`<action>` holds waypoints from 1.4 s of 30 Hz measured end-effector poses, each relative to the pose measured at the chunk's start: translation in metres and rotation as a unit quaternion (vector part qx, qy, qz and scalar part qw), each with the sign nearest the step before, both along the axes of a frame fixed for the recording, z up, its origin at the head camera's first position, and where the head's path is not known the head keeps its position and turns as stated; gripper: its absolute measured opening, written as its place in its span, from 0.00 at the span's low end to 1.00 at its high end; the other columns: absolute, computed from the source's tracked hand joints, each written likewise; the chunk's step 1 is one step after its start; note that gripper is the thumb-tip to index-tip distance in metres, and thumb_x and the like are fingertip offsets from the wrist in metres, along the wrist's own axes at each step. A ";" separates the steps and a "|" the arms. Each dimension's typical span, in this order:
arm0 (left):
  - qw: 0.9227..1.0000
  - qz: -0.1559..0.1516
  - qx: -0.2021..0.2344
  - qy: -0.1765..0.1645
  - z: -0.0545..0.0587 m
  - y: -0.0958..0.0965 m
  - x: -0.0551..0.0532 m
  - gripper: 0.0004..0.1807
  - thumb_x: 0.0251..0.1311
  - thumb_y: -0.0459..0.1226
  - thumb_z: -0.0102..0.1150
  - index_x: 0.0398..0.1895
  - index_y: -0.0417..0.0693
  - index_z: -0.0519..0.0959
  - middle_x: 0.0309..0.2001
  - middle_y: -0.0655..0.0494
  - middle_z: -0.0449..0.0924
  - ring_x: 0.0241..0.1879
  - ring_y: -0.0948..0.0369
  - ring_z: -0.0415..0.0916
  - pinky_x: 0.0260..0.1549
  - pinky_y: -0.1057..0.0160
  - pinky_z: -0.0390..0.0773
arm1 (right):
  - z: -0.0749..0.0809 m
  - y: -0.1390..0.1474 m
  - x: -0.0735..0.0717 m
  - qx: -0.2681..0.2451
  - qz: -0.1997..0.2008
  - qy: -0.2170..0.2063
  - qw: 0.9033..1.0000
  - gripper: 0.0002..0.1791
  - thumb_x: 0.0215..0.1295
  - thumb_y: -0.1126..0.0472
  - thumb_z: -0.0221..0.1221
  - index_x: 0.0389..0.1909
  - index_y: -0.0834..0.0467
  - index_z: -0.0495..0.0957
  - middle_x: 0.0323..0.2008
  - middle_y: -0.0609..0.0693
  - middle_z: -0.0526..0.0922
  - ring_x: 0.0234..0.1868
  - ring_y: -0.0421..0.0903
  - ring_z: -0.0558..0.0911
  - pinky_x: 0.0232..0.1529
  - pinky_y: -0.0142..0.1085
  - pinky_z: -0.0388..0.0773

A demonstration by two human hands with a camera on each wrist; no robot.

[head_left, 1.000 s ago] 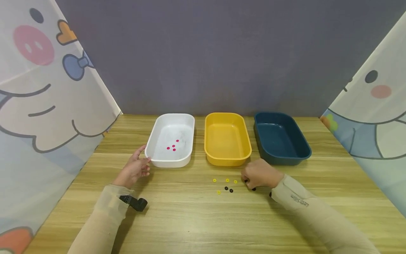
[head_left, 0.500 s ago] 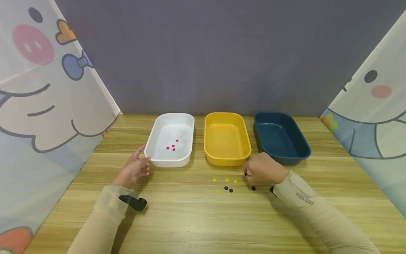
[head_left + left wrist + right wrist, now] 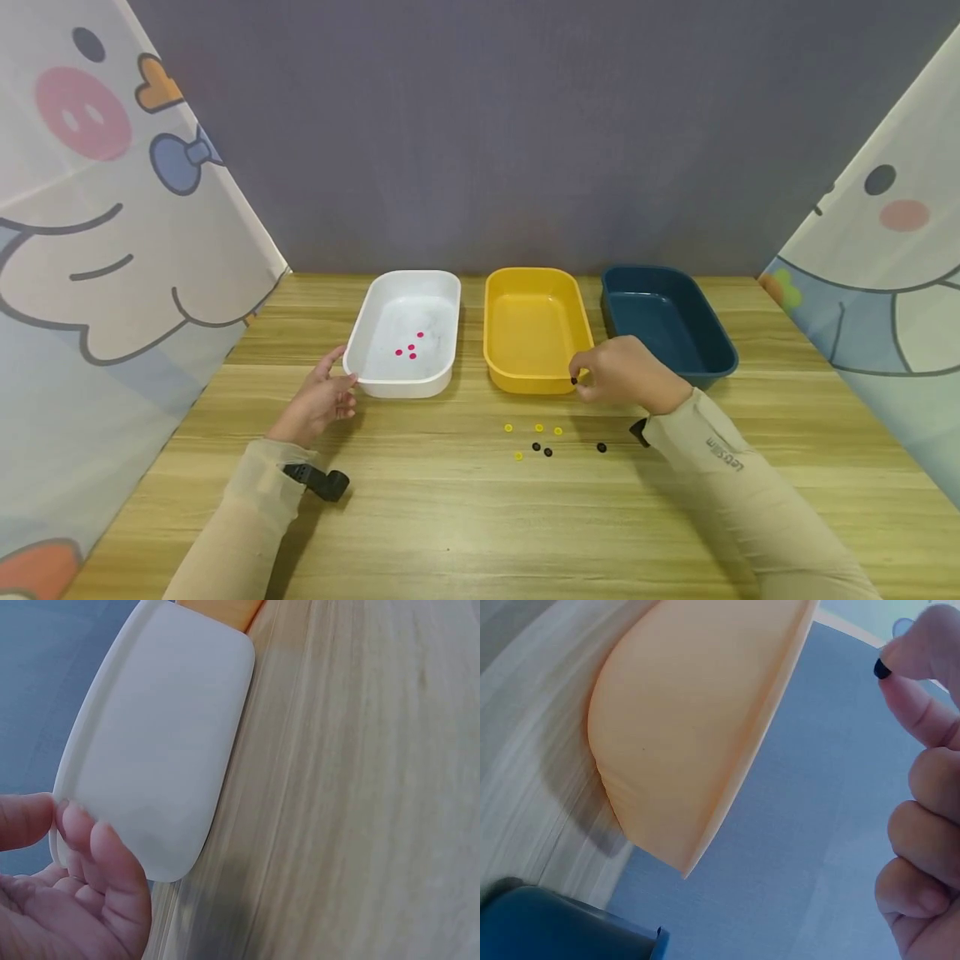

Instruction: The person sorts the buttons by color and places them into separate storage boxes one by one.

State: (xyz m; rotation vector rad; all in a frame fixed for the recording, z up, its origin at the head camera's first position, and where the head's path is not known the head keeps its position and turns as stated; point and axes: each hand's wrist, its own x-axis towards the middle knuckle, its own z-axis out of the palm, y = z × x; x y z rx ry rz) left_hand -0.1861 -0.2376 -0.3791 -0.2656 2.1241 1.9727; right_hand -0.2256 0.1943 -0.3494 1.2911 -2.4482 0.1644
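Bench (image 3: 420, 517): four yellow pieces (image 3: 539, 427) and three loose black pieces (image 3: 602, 447) lie on it, on the near side of the trays; two of the black ones sit close to the yellow, the third well to their right.
White tray (image 3: 401, 389): left in the row; four pink pieces (image 3: 411, 347) lie inside, so the pink look dealt with.
Yellow tray (image 3: 528, 384): middle of the row.
Blue tray (image 3: 652, 321): right in the row, its near left corner hidden behind the right hand (image 3: 622, 373).
Left hand (image 3: 318, 404): holds the white tray at its near left corner, thumb at the rim, fingers curled by the outer wall.
Right hand: pinches one black piece (image 3: 882, 669) between thumb and forefinger, raised off the bench near the yellow tray's near right corner.
Hands: well apart.
Pieces: of twelve in view, four are in a tray, one is lifted and seven seem left to handle.
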 end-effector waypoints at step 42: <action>1.000 0.022 -0.010 -0.014 0.000 0.005 0.002 0.36 0.73 0.32 0.40 0.77 0.54 0.37 0.31 0.55 0.68 0.19 0.67 0.71 0.22 0.69 0.73 | 0.021 -0.033 -0.057 -0.005 -0.027 -0.075 0.997 0.06 0.54 0.60 0.63 0.33 0.55 0.83 0.10 0.40 0.63 0.12 0.37 0.58 0.15 0.30 0.57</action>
